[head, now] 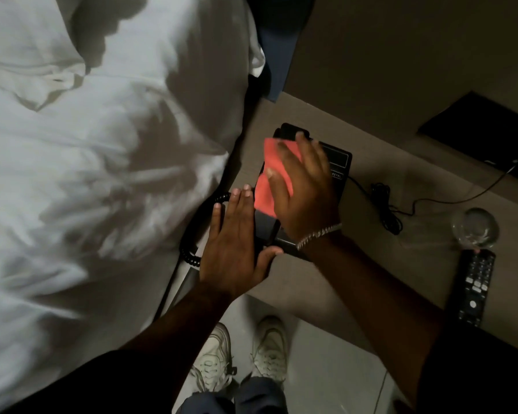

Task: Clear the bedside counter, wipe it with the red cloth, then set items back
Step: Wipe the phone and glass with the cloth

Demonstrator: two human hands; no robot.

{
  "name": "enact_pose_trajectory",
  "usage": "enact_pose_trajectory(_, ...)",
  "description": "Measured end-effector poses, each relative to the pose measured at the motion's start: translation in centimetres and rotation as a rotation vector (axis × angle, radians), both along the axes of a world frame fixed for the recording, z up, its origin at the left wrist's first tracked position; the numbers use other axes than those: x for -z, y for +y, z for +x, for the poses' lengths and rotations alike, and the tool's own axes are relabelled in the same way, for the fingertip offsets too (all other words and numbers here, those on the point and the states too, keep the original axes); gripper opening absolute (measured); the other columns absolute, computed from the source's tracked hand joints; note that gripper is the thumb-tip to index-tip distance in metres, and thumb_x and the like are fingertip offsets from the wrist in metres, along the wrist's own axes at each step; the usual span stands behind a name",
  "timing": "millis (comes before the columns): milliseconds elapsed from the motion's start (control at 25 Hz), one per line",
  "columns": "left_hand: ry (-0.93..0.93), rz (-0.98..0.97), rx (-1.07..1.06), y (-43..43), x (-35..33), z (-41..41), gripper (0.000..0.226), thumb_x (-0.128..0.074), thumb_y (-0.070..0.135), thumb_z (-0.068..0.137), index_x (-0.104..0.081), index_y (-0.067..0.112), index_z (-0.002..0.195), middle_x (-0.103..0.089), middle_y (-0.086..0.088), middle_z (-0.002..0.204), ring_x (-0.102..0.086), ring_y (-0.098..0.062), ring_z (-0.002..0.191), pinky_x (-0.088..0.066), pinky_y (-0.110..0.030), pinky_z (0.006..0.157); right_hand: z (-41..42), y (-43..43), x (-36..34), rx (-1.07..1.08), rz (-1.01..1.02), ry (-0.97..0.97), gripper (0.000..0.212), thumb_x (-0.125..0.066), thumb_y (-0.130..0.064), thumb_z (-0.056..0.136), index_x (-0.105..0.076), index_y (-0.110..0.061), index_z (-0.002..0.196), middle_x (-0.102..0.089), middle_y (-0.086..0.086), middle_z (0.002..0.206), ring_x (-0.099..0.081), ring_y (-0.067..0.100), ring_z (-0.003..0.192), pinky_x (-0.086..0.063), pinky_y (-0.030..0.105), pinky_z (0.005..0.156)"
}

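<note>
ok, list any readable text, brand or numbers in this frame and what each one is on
"...ETEL": partial white lettering on the black telephone, right of the right hand; the first letters are unclear.
Remote control: button markings are too small to read.
Telephone display panel: nothing readable.
Red cloth, glass: no text visible.

The right hand point(305, 189) and crumpled red cloth point(269, 180) conceal most of the black desk telephone point(338, 162), whose small white brand label is illegible.
</note>
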State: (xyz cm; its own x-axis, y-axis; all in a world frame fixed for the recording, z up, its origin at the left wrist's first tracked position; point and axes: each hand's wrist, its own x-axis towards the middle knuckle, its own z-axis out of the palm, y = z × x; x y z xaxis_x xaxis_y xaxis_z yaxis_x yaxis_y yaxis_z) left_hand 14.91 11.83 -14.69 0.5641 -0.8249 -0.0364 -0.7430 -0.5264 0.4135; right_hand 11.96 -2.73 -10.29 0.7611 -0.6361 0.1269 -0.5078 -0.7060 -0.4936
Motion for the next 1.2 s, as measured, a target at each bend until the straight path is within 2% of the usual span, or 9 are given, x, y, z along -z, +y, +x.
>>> enact_pose_trajectory(120,0.020,-0.054,-0.017,0.0,0.1,-0.1,0.092,-0.042,0.059,0.083,-0.015,-0.001,0.147,-0.013,-0.018,0.157,-0.008,-0.028,0.148,-0.012,-0.051,0.119,0.7,-0.3,-0.2,0.073,0.016,-0.066,0.046,-0.053,-0.034,0.088,-0.054,-0.018,0.131,-0.043,0.017,0.146,-0.033,0.037,0.136,-0.035,0.053,0.108)
enact_pose_trajectory(240,0.044,-0.066,0.004,0.3,0.4,-0.1,0.091,-0.043,0.057,0.083,-0.014,0.000,0.148,-0.007,-0.016,0.157,-0.004,-0.025,0.148,-0.016,-0.050,0.119,-3.4,3.8,-0.3,-0.097,0.016,0.055,0.048,-0.052,-0.037,0.089,-0.049,-0.021,0.134,-0.032,0.011,0.153,-0.021,0.031,0.143,-0.029,0.050,0.113)
enact_pose_trajectory(440,0.064,0.020,0.014,0.4,0.5,0.2,0.089,-0.033,0.061,0.087,-0.013,0.001,0.148,-0.010,-0.014,0.160,0.001,-0.023,0.149,-0.011,-0.046,0.121,-7.5,5.4,0.6,-0.277,-0.028,0.045,0.037,-0.055,-0.014,0.088,-0.057,-0.015,0.125,-0.041,0.013,0.147,-0.027,0.031,0.141,-0.037,0.052,0.106)
enact_pose_trajectory(600,0.067,-0.086,-0.015,0.4,-1.1,0.2,0.102,-0.062,0.048,0.080,-0.006,-0.002,0.148,-0.006,-0.018,0.159,0.003,-0.026,0.149,-0.009,-0.050,0.120,-8.1,3.4,0.8,-0.071,-0.124,-0.023,0.035,-0.053,-0.013,0.089,-0.058,-0.014,0.124,-0.047,0.016,0.142,-0.038,0.035,0.135,-0.039,0.048,0.106)
enact_pose_trajectory(720,0.007,-0.071,0.159,-0.4,-3.2,0.5,0.109,-0.062,0.055,0.073,-0.005,0.000,0.149,-0.002,-0.017,0.160,0.006,-0.027,0.148,-0.009,-0.055,0.118,-6.8,-1.2,0.7,0.111,-0.131,-0.109,0.029,-0.057,-0.010,0.089,-0.064,-0.010,0.117,-0.058,0.019,0.131,-0.049,0.039,0.124,-0.041,0.046,0.103)
enact_pose_trajectory(840,-0.040,-0.035,0.245,-3.2,-4.9,1.5,0.114,-0.060,0.063,0.070,-0.004,0.004,0.149,0.000,-0.015,0.161,0.010,-0.026,0.148,-0.004,-0.053,0.119,-2.8,-6.1,0.2,0.162,-0.043,-0.115,0.029,-0.053,-0.018,0.090,-0.065,-0.010,0.115,-0.060,0.019,0.127,-0.052,0.036,0.121,-0.044,0.047,0.101)
enact_pose_trajectory(1000,-0.040,0.048,0.290,-6.0,-5.1,2.9,0.123,-0.062,0.070,0.064,-0.001,0.006,0.150,0.006,-0.014,0.161,0.014,-0.026,0.147,-0.002,-0.051,0.120,-1.2,-5.9,0.7,0.167,0.002,0.011,0.050,-0.047,-0.043,0.086,-0.056,-0.018,0.129,-0.051,0.016,0.139,-0.039,0.037,0.132,-0.031,0.048,0.111)
enact_pose_trajectory(1080,-0.049,0.105,0.316,-6.1,-4.8,3.1,0.128,-0.061,0.074,0.061,0.001,0.005,0.149,0.010,-0.015,0.160,0.015,-0.027,0.147,-0.004,-0.052,0.120,-3.4,-3.7,0.7,0.136,-0.001,0.077,0.056,-0.047,-0.047,0.086,-0.045,-0.023,0.136,-0.041,0.012,0.148,-0.028,0.035,0.139,-0.029,0.052,0.112)
enact_pose_trajectory(1200,-0.071,0.158,0.355,-5.7,-4.8,3.2,0.134,-0.060,0.079,0.058,0.005,0.004,0.149,0.013,-0.017,0.159,0.017,-0.028,0.146,-0.005,-0.052,0.120,-7.3,-0.5,1.0,0.069,0.070,0.122,0.060,-0.050,-0.045,0.087,-0.032,-0.027,0.142,-0.022,0.006,0.157,-0.013,0.031,0.145,-0.022,0.044,0.113)
